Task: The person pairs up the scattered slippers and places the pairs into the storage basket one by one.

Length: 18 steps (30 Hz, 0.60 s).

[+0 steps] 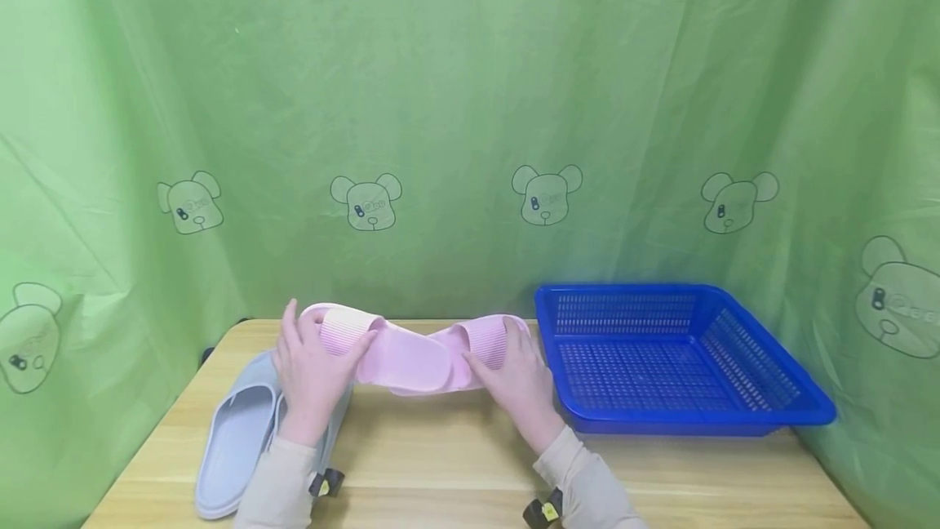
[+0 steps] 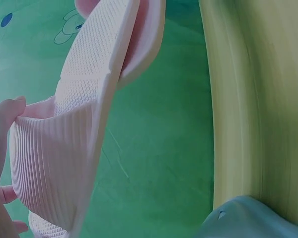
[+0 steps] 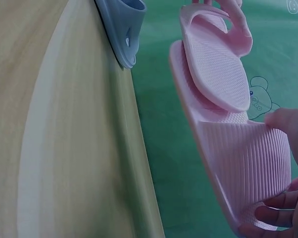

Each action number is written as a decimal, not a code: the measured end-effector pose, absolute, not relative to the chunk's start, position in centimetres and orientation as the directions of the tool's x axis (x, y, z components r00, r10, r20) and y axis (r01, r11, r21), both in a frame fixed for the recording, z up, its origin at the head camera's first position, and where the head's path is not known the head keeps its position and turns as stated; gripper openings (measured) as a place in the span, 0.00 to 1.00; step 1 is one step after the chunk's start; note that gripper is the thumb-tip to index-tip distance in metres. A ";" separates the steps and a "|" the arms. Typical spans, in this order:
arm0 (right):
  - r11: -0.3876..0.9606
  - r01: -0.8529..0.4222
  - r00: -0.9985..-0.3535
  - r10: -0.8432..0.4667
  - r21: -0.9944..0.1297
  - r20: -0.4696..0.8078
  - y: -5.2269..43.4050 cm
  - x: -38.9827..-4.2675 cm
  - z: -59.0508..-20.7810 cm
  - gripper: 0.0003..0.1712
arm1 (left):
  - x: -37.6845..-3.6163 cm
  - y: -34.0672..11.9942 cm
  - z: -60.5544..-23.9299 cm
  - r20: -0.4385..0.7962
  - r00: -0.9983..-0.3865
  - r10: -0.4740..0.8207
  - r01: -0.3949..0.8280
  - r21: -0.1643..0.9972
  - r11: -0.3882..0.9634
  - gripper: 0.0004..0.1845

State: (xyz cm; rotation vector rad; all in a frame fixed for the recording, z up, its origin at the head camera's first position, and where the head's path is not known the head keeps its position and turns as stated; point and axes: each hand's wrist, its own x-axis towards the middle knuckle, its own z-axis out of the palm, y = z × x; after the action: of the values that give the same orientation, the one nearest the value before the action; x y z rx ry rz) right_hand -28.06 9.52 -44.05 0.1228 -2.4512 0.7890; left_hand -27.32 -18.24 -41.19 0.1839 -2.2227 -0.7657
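Currently, left hand (image 1: 316, 374) grips left pink slipper (image 1: 411, 359) — thumb at edge of ribbed strap (image 1: 345, 333), fingers curled round toe end. Right hand (image 1: 520, 386) holds right pink slipper (image 1: 487, 340) same way. Both raised above wooden table (image 1: 433, 464), heel ends overlapping, left one in front. Grey-blue slippers (image 1: 238, 435) by left forearm — blue basket (image 1: 698, 416) beside right hand.

Head pic bright, wrist pics dimmer; soft shadows on tbl (image 1: 433, 464).

Slippers (image 1: 411, 359) left of basket (image 1: 690, 417)
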 end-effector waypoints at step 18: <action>0.817 -0.258 -0.843 0.070 -0.516 0.533 9.2 -27.8 -44.1 0.50 | -27.4 -17.1 -41.9 0.629 -0.699 -0.341 0.094 0.553 0.828 0.49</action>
State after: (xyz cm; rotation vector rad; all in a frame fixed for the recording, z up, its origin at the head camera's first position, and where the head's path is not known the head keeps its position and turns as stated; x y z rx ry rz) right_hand -27.79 9.20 -44.07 0.1383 -2.4527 0.8011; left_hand -27.41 -17.08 -41.90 0.1799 -2.2367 -0.7267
